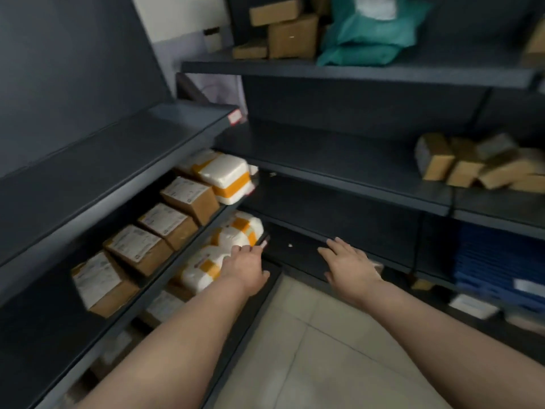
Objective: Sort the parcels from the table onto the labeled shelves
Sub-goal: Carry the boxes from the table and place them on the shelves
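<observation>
Four labelled brown boxes (188,196) in a row, and two teal bags (374,28)

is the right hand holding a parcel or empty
Empty: the right hand is open, fingers straight and spread, nothing in it.

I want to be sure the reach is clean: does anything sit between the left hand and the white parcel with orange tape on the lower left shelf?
Nothing visible does. The left hand has its fingers right on the white parcel, no gap showing. The right hand is open, off to the side.
</observation>
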